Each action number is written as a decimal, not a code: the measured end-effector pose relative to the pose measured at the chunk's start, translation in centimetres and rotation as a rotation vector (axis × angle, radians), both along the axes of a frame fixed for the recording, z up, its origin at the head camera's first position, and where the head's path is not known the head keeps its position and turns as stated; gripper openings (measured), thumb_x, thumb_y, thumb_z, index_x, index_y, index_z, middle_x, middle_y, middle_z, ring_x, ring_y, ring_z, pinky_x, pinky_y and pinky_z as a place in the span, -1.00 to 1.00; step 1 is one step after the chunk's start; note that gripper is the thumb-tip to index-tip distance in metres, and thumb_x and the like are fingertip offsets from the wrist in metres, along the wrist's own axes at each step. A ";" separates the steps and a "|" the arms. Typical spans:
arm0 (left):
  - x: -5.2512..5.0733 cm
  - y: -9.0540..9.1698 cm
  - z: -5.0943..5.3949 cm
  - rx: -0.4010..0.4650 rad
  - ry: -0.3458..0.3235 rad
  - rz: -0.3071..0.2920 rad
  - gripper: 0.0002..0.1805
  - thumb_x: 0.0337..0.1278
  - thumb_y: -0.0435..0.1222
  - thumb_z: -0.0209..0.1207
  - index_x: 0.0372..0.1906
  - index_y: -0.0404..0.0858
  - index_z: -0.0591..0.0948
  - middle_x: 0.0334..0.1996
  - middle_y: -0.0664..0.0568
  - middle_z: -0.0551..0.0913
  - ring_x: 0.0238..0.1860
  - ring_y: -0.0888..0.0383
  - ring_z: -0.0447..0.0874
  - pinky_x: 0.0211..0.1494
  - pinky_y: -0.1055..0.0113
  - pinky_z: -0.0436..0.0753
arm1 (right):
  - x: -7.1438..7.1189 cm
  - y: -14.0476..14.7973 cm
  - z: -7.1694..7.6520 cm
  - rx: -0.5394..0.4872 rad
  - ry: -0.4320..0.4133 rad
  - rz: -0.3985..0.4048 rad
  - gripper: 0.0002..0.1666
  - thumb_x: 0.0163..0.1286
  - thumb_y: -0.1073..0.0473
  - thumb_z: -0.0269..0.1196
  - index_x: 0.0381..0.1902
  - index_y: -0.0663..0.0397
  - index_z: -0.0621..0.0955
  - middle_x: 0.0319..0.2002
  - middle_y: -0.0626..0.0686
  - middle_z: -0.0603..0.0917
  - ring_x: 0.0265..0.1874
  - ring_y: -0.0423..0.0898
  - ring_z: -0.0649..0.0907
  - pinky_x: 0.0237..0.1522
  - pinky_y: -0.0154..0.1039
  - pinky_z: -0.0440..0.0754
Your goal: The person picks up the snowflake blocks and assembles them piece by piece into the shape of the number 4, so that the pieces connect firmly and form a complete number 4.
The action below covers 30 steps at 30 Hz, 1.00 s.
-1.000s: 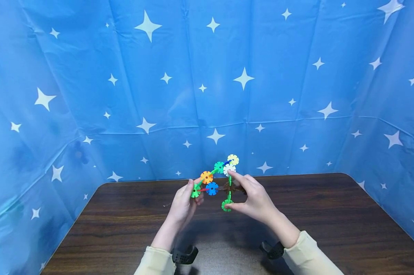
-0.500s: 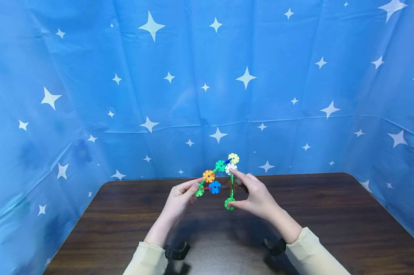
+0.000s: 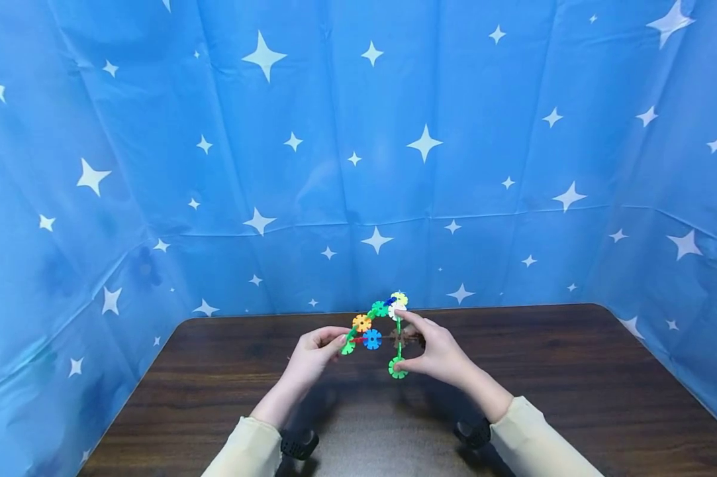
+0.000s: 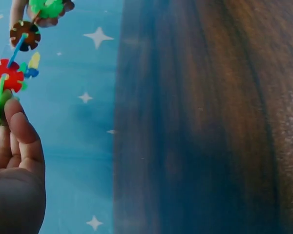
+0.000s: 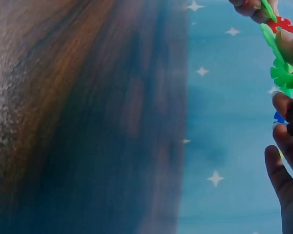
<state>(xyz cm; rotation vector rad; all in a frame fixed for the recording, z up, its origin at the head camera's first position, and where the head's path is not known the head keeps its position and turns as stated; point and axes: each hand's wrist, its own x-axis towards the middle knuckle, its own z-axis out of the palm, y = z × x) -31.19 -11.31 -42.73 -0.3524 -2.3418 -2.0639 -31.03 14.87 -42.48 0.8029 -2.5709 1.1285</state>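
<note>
Slotted flower-shaped plastic discs, joined edge to edge, form a looped chain between my hands above the table. In the head view my left hand pinches the chain's left end at a green disc. Beside it are an orange disc and a blue disc. A teal disc, a yellow disc and a white disc make up the top. My right hand grips the right side, thumb on the lower green disc, index finger at the white one. The left wrist view shows a red disc and brown disc.
A dark wood-grain table lies below the hands. Blue cloth with white stars hangs behind it and on both sides. Dark wrist straps sit at the sleeve cuffs.
The left hand has shifted its hold, from thumb over the green disc to a thumb-and-finger pinch. The chain's top has lowered in view, with the right hand keeping its grip.
</note>
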 end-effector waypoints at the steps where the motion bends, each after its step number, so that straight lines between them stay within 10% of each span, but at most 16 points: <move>1: -0.1 0.0 -0.2 0.000 -0.005 0.008 -0.77 0.29 -0.40 0.16 -0.03 -0.43 0.65 -0.47 0.05 0.61 -0.45 0.15 0.52 -0.32 0.32 0.57 | -0.2 -0.1 -0.3 -0.001 -0.014 -0.001 0.13 -0.12 0.00 0.61 0.42 -0.21 0.32 -0.10 -0.10 0.62 -0.08 -0.14 0.62 -0.06 -0.02 0.59; 9: -1.1 0.0 -2.1 -0.032 -0.105 0.015 -0.77 0.32 -0.42 0.12 -0.03 -0.47 0.64 -0.32 -0.04 0.67 -0.36 0.09 0.63 -0.11 0.00 0.64 | -1.8 -0.3 -2.3 -0.036 -0.188 0.037 0.11 -0.08 -0.05 0.58 0.42 -0.10 0.32 -0.14 -0.10 0.66 -0.10 -0.04 0.62 -0.07 0.01 0.58; 30: -2.1 -0.8 -5.0 -0.102 -0.304 -0.040 -0.75 0.33 -0.44 0.10 0.00 -0.51 0.59 -0.12 -0.18 0.61 -0.34 0.16 0.61 -0.22 0.28 0.68 | -3.9 -0.5 -5.4 0.101 -0.327 0.080 0.01 -0.03 -0.13 0.54 0.34 0.07 0.42 -0.27 -0.07 0.54 -0.35 -0.12 0.48 -0.36 -0.19 0.44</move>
